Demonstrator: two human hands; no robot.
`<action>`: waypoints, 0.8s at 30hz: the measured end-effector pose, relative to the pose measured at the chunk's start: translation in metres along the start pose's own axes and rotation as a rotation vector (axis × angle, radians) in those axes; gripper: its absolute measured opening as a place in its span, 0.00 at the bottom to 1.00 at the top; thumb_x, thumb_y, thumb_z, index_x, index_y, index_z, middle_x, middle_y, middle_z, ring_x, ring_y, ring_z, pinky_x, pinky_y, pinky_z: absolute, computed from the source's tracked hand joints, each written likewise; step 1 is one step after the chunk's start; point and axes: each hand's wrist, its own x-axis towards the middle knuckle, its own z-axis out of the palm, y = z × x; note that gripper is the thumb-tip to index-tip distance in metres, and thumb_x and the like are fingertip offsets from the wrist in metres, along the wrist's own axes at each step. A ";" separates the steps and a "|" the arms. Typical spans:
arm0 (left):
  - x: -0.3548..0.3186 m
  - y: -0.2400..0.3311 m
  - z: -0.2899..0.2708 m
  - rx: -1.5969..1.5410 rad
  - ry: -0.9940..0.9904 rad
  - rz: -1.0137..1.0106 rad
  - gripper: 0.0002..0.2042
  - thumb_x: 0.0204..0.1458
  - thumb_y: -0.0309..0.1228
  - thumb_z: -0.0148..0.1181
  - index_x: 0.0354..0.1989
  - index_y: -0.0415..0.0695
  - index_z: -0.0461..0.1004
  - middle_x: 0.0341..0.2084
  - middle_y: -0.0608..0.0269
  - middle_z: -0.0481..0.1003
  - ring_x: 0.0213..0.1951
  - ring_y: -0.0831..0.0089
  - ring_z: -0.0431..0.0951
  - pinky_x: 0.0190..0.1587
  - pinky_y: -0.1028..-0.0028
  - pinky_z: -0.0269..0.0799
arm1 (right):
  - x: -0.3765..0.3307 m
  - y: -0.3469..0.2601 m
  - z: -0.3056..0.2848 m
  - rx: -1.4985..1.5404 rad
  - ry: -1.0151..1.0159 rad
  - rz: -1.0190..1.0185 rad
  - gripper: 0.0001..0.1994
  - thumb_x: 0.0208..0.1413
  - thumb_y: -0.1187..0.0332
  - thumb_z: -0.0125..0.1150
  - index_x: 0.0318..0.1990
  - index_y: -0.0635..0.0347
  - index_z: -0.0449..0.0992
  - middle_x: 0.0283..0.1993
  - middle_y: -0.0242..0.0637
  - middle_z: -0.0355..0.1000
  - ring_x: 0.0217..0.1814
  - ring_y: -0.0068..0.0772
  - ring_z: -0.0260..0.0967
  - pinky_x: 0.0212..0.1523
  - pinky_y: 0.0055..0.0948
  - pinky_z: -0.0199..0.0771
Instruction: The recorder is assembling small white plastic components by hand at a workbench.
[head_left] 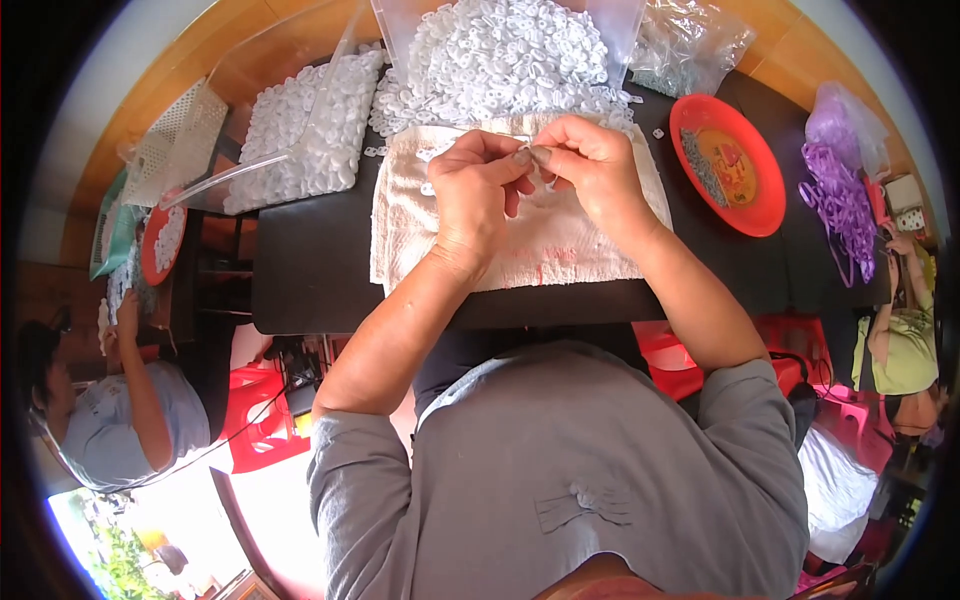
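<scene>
My left hand (472, 190) and my right hand (594, 172) meet above a cream towel (400, 245) on the dark table. Both are closed, thumbs pressed against fingers, with the tips nearly touching. What they pinch is too small and covered to make out. A few small white plastic pieces (428, 188) lie on the towel beside my left hand. Just beyond the towel spreads a heap of the same white pieces (500, 50), spilling from a clear plastic bin (622, 45). To the right, a red plate (770, 190) holds small grey metal parts (702, 166).
A clear tub (230, 185) of white pieces lies tipped at left. Far right are purple ribbons (840, 210); a clear bag (690, 45) stands at the back. One person (150, 400) works at left, another (895, 345) sits at right. The dark table's (330, 285) edge runs before me.
</scene>
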 end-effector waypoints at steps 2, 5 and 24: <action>0.002 -0.001 -0.001 -0.014 -0.004 0.006 0.03 0.48 0.16 0.59 0.29 0.33 0.72 0.20 0.58 0.74 0.18 0.76 0.73 0.14 0.80 0.60 | -0.001 -0.001 -0.001 0.068 -0.034 -0.016 0.04 0.58 0.72 0.56 0.36 0.62 0.75 0.30 0.26 0.73 0.31 0.14 0.66 0.31 0.18 0.66; 0.004 -0.002 -0.002 -0.036 -0.012 0.005 0.03 0.48 0.16 0.59 0.29 0.33 0.72 0.21 0.57 0.74 0.18 0.75 0.73 0.15 0.79 0.61 | 0.000 -0.012 0.000 0.055 0.046 0.042 0.04 0.59 0.72 0.56 0.37 0.62 0.75 0.31 0.26 0.72 0.32 0.14 0.66 0.32 0.18 0.67; 0.000 0.000 -0.003 0.034 -0.075 -0.054 0.01 0.51 0.19 0.57 0.30 0.33 0.72 0.19 0.59 0.74 0.16 0.77 0.70 0.14 0.81 0.60 | 0.000 0.000 -0.001 -0.078 -0.005 -0.043 0.02 0.56 0.75 0.55 0.32 0.63 0.73 0.27 0.25 0.69 0.28 0.14 0.63 0.29 0.17 0.65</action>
